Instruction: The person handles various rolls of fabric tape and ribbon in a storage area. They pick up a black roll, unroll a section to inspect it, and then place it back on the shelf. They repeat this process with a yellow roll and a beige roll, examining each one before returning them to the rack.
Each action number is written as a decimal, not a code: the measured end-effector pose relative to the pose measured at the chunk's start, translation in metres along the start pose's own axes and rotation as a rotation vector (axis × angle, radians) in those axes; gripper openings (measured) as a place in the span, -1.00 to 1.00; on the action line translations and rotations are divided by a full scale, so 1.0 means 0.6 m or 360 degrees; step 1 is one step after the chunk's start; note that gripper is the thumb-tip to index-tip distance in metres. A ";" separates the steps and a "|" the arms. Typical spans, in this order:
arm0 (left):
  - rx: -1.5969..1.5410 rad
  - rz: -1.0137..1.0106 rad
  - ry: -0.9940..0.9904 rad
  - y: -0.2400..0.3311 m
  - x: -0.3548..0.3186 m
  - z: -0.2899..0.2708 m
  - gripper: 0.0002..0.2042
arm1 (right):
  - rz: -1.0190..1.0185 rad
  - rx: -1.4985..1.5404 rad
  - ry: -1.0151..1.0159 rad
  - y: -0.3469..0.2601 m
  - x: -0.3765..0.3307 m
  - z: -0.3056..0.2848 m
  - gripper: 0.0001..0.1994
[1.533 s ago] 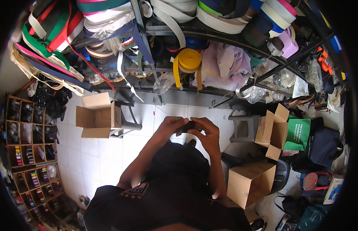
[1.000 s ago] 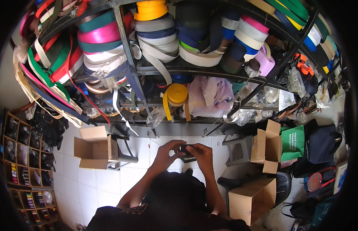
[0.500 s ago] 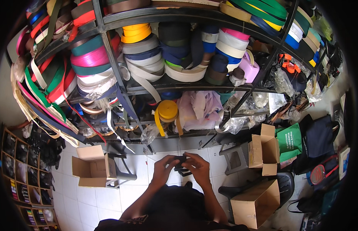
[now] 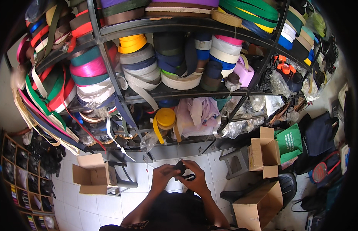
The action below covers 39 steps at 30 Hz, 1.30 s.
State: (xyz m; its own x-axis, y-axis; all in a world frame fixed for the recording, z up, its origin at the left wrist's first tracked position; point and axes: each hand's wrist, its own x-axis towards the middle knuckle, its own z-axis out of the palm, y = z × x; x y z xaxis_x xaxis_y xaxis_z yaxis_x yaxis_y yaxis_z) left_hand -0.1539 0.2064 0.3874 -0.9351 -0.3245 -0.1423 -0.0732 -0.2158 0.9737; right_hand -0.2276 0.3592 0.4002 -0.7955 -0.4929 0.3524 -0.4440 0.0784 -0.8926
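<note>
Above a white, square-tiled floor [image 4: 86, 211], the bare left hand [image 4: 162, 178] and bare right hand [image 4: 196, 178] curl inward, fingertips pinching one small, black, compact piece [image 4: 180, 166] between them. Handling it well calls for light, steady, even pressure. Fingers cover much of it; material and exact shape are unclear.

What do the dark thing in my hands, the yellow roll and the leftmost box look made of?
Dark thing: matte black, fabric or plastic, too small to tell. Yellow roll: probably matte woven webbing, given its flat hanging end. Leftmost box: likely cardboard, dull brown, creased flaps.
</note>
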 end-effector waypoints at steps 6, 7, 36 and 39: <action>0.0180 -0.0154 -0.0096 0.011 -0.007 0.000 -0.83 | -0.0102 -0.0177 -0.0110 0.003 -0.005 -0.002 -0.47; 0.0226 -0.0198 -0.0117 0.007 -0.005 -0.005 -0.83 | -0.0086 -0.0183 -0.0200 -0.001 -0.005 -0.009 -0.48; 0.0111 -0.0513 -0.0455 0.023 0.015 -0.020 -0.73 | -0.0180 -0.0284 -0.0370 -0.005 0.005 -0.027 -0.39; -0.0327 -0.0707 -0.0540 0.011 0.013 -0.041 -0.68 | -0.0102 0.0060 -0.0321 0.012 -0.006 -0.020 -0.35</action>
State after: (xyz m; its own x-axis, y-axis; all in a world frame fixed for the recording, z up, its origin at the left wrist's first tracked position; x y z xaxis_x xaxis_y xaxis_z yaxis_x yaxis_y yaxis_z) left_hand -0.1530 0.1798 0.3884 -0.8913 0.1430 -0.4303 -0.4459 -0.4483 0.7747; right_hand -0.2326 0.3720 0.3959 -0.6659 -0.6595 0.3487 -0.4721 0.0106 -0.8815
